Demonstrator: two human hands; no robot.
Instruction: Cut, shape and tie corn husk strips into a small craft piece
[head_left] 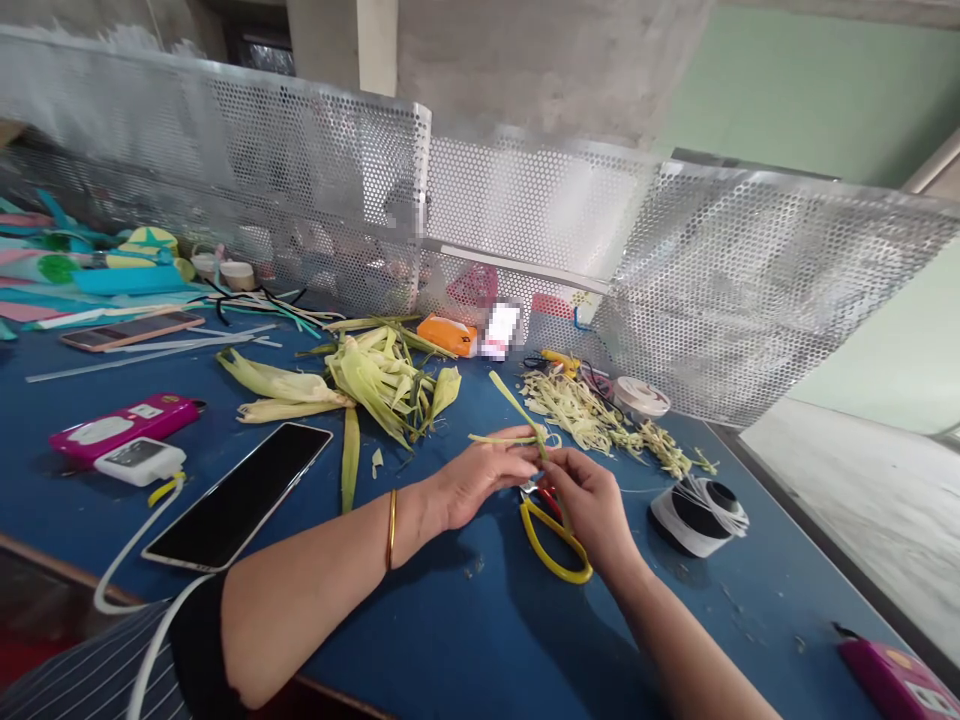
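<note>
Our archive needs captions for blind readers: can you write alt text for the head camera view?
A person's left hand and right hand pinch a thin green leaf strip between them, above yellow-handled scissors on a blue table. Corn husks lie behind to the left, a thread spool to the right.

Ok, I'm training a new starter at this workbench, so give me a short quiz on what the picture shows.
1. True or false: the left hand and the right hand both pinch a green leaf strip with their fingers.
2. What lies on the blue table, partly under the right hand?
A. yellow-handled scissors
B. a knife
C. a pen
3. Fill in: the spool of white thread sits to the ___ of the right hand.

Key: 1 true; 2 A; 3 right.
</note>
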